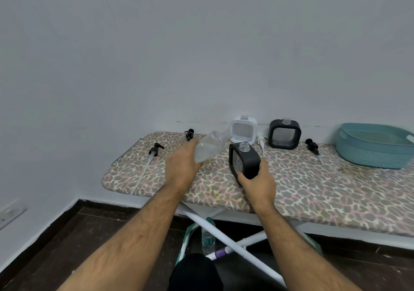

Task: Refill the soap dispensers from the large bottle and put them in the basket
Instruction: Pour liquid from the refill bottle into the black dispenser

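Right hand [255, 184] round black dispenser [244, 161], seemingly.

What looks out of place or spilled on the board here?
No spill shows. Four pump heads lie loose on the ironing board, one of them near its left end, and the dispensers stand uncapped. That fits refilling. A water bottle stands on the floor beneath.

The left hand [182, 167] grips a clear bottle [210, 146] tilted toward one o'clock. The right hand [257, 183] holds a black dispenser [245, 161], neck open, above the leopard-print board [313, 185]. At two o'clock sits a teal basket [374, 154].
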{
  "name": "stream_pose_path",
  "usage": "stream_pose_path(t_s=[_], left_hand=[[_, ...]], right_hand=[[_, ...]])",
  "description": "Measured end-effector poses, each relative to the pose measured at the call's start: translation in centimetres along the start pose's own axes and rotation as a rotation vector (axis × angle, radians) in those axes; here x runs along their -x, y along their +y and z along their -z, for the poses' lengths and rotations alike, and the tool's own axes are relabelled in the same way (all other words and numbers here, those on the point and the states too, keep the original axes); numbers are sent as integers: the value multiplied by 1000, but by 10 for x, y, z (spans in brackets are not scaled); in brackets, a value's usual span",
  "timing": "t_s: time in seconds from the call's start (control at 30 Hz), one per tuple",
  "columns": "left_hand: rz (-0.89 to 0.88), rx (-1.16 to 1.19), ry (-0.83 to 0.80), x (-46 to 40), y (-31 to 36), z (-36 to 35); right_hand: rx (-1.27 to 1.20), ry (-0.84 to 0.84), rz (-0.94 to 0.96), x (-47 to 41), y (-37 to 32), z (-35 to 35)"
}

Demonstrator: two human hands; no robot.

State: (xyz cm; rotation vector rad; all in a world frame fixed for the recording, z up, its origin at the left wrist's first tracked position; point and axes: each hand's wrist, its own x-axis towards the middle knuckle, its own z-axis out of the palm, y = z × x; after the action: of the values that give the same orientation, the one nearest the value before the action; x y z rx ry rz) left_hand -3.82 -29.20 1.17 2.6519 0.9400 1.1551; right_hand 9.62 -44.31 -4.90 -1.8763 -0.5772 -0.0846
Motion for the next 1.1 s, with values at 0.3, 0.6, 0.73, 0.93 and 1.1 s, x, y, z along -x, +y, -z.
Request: stream_pose_path(t_s=[0.3, 0.6, 0.73, 0.93, 1.1], left_hand=[[-108, -171, -19, -10, 3, -1], [-145, -267, -43, -20, 9, -4], [-148, -308, -49, -21, 10, -3], [-163, -343, -74, -21, 12, 0], [-163, -357, -93, -22, 14, 1]], right_hand=[[19, 8, 1, -1, 3, -2], [85, 27, 56, 1, 2, -2], [79, 25, 57, 2, 2, -2], [84, 13, 56, 3, 1, -1], [72, 20, 47, 3, 0, -1]])
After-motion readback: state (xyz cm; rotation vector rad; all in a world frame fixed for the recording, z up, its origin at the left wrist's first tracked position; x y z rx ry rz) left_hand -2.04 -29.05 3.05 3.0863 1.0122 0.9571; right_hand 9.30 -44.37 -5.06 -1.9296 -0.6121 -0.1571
